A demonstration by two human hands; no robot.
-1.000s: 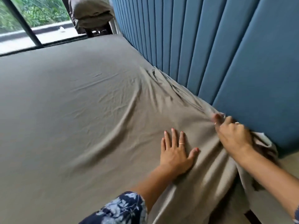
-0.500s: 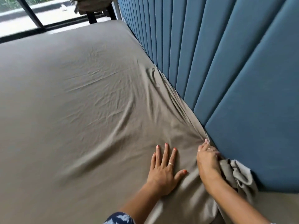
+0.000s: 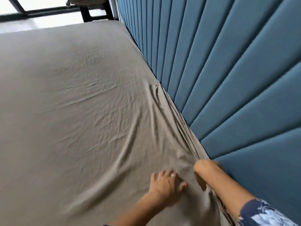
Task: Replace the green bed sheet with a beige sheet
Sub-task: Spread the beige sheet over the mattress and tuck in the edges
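The beige sheet point(image 3: 97, 111) covers the whole mattress, with creases fanning out from the near right edge. My left hand point(image 3: 166, 183) lies flat on the sheet with fingers spread, pressing it down. My right hand point(image 3: 203, 170) is bent at the wrist and pushed down at the sheet's edge, beside the blue headboard point(image 3: 228, 79). Its fingers are hidden in the fabric and the gap. No green sheet is in view.
The padded headboard runs along the entire right side of the bed. Beyond the far end of the mattress stands a dark-framed chair point(image 3: 97, 12) with a beige bundle point(image 3: 88, 0) on it, in front of a bright window point(image 3: 32, 7).
My right hand has pushed the loose bunched sheet edge down beside the headboard and sunk out of sight. My left hand has slid a little nearer while still pressing the sheet. The view tilted down.
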